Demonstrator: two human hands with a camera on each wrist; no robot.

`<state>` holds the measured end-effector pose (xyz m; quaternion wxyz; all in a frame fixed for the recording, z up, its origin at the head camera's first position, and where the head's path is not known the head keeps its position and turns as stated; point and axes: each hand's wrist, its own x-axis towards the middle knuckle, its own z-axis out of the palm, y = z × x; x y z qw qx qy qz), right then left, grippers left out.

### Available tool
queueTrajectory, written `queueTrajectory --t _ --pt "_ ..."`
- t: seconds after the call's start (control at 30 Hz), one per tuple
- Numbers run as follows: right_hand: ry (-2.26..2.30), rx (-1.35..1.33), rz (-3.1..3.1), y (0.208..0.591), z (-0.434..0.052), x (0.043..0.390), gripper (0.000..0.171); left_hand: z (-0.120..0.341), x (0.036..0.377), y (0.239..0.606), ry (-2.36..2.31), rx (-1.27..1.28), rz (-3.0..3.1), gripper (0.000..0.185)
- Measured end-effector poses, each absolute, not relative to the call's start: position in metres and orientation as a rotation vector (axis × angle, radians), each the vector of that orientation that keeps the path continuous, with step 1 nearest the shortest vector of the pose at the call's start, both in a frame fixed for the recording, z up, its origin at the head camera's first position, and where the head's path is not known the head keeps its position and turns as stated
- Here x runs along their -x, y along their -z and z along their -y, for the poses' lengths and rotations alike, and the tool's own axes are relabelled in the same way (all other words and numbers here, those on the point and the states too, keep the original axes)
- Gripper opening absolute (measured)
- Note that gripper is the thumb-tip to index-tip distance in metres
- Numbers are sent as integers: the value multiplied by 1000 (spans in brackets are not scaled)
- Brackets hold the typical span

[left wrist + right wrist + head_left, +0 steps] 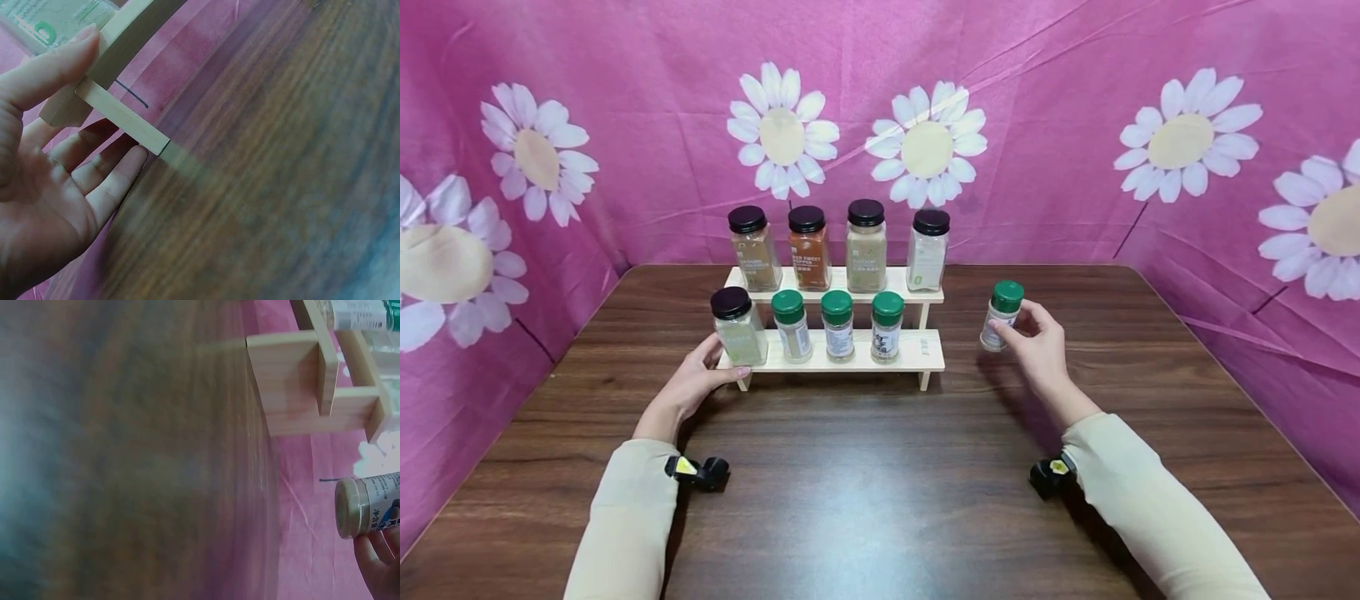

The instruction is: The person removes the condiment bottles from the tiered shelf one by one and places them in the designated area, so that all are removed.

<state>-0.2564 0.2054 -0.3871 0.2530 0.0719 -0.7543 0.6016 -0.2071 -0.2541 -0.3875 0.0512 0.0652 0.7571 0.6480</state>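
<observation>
Eight jars (866, 260) are on your rack (913, 358) mid-frame, looks like one left. Your right hand (1043, 348) pinches that green-capped jar (1002, 312); your left hand (688, 385) grips the rack.

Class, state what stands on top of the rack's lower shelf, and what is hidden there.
A black-capped jar and three green-capped jars stand on the lower shelf. Its surface directly beneath them is covered.
</observation>
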Motion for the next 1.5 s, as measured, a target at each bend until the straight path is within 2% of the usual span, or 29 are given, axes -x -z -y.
queueTrajectory --t 0.13,0.33,0.5,0.67,0.9,1.5 --pt "-1620 -145 2064 386 -209 267 34 254 207 388 -1971 -196 -2301 75" --pt "-1587 -38 2131 357 -194 261 35 255 209 393 -1967 -197 -2297 73" --pt "-1613 73 2202 349 -187 271 38 258 207 394 -1970 -251 -2309 75" --pt "-1591 171 2238 349 -184 286 37 259 206 395 -2016 -357 -2275 75" --pt "-1526 246 2255 353 -182 302 38 257 210 395 -1969 -226 -2307 74" --pt "-1548 259 2269 368 -171 321 39 253 208 390 -1996 -225 -2302 71"
